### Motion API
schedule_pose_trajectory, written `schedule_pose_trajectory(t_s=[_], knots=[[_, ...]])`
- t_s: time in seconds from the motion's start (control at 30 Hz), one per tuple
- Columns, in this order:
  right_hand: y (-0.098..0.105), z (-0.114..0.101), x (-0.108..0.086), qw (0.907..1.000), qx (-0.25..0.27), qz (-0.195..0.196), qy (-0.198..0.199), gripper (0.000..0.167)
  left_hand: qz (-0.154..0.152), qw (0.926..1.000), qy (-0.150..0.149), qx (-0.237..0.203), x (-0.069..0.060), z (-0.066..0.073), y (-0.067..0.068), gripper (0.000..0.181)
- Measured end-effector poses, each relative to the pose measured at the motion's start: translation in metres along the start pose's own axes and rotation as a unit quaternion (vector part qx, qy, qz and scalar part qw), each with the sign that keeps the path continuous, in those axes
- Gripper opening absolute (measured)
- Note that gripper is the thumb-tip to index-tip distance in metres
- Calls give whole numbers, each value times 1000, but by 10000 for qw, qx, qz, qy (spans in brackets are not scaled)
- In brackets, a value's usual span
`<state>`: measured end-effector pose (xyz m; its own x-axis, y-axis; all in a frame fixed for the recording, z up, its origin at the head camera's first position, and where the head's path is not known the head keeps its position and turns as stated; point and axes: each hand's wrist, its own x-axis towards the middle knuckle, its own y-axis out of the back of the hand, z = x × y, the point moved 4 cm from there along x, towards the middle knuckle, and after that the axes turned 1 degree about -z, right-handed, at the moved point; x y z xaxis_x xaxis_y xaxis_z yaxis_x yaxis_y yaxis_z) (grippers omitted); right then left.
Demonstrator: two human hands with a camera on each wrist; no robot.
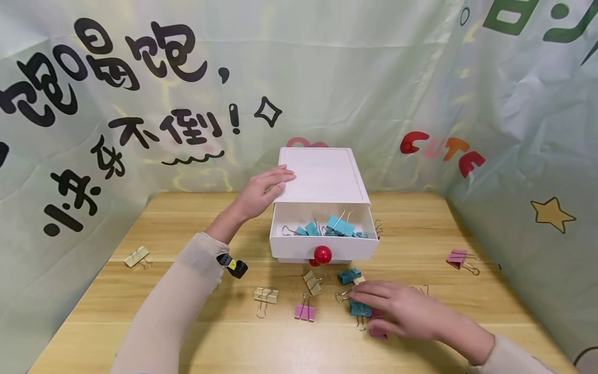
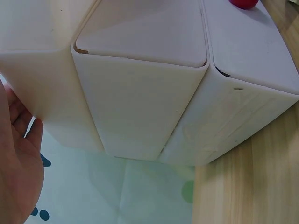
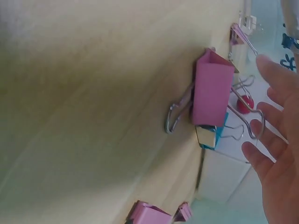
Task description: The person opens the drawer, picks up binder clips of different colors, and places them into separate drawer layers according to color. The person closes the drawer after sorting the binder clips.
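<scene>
A white drawer box (image 1: 322,174) stands at the back of the table, its top drawer (image 1: 294,248) pulled out by a red knob (image 1: 323,254). Blue binder clips (image 1: 340,225) lie inside that drawer. My left hand (image 1: 259,193) rests on the box's upper left edge, fingers on the top. Over a cluster at the front right, my right hand (image 1: 404,309) hovers with loosely spread fingers. Under and beside it are a teal binder clip (image 1: 360,308) and a pink binder clip (image 3: 214,91), partly hidden in the head view. No clip shows between the fingers.
Loose cream binder clips (image 1: 266,295) and a pink one (image 1: 304,312) lie before the box. Another cream clip (image 1: 136,256) is at far left, another pink clip (image 1: 458,258) at far right. A printed cloth (image 1: 374,78) hangs behind the table.
</scene>
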<state>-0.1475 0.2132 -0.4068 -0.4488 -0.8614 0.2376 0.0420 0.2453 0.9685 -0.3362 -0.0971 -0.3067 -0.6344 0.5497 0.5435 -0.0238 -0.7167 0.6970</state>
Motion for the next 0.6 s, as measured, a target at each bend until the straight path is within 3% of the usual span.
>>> schedule_pose_trajectory(t_s=[0.2,0.6], knots=[[-6,-3,4,9998,-40,19,212,57,-24,10000,17,-17,-1,-1,-1,40],[-20,-2,8,9986,-351,-349,181,50,-5,10000,10,-14,0,1,-1,40]])
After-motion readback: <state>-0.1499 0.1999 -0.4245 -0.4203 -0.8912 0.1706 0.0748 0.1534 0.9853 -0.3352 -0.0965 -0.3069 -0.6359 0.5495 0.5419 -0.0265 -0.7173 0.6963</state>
